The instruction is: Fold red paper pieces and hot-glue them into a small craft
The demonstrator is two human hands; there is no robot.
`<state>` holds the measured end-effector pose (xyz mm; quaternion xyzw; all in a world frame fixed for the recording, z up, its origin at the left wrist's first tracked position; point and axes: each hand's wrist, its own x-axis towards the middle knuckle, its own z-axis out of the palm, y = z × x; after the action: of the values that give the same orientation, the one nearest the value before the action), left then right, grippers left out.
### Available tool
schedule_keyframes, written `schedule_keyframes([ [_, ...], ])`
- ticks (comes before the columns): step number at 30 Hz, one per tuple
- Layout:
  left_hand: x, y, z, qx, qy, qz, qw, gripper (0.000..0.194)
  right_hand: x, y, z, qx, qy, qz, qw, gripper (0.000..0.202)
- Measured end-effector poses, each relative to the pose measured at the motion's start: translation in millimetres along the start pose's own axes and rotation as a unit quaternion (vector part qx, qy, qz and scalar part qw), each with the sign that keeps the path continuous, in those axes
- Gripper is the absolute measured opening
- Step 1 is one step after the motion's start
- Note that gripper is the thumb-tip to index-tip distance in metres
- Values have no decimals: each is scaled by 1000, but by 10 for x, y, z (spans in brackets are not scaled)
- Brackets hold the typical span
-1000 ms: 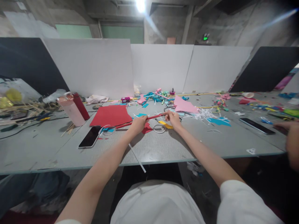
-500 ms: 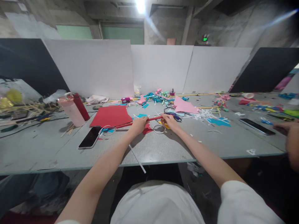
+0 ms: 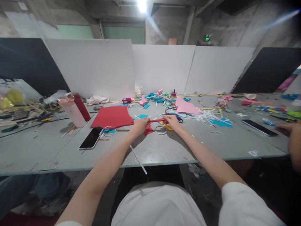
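A narrow red strip (image 3: 157,120) stretches between my two hands, just above the table. My left hand (image 3: 141,125) is closed on it, and the strip runs on leftward past that hand toward a red sheet (image 3: 111,116). My right hand (image 3: 172,121) pinches its right end. Under the strip lie a small red scrap (image 3: 148,130) and a white ring of tape or wire (image 3: 160,134). Dark blue-handled scissors or pliers (image 3: 178,118) lie just beyond my right hand, partly hidden. A thin white stick (image 3: 139,160) slants below my left forearm over the table's edge.
A phone (image 3: 90,138) and a second white ring (image 3: 110,136) lie to the left, with pink (image 3: 74,113) and red bottles (image 3: 81,107) behind. Pink paper (image 3: 187,106), white shreds (image 3: 208,116) and another phone (image 3: 259,127) are rightward. Another person's hand (image 3: 288,128) rests at far right.
My right hand has shifted very slightly to the right along with the red strip. My left hand stays almost in place, still gripping it.
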<state>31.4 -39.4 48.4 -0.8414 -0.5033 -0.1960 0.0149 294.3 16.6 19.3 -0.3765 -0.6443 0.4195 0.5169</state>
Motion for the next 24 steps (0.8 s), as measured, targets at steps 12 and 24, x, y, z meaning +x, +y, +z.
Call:
schedule_keyframes([
  [12, 2, -21, 15, -10, 16, 9, 1000, 27, -35, -47, 15, -20, -1, 3, 1000, 61],
  [24, 15, 1, 49, -5, 5, 11, 1000, 25, -16, -16, 2, -59, 63, -5, 996, 60],
])
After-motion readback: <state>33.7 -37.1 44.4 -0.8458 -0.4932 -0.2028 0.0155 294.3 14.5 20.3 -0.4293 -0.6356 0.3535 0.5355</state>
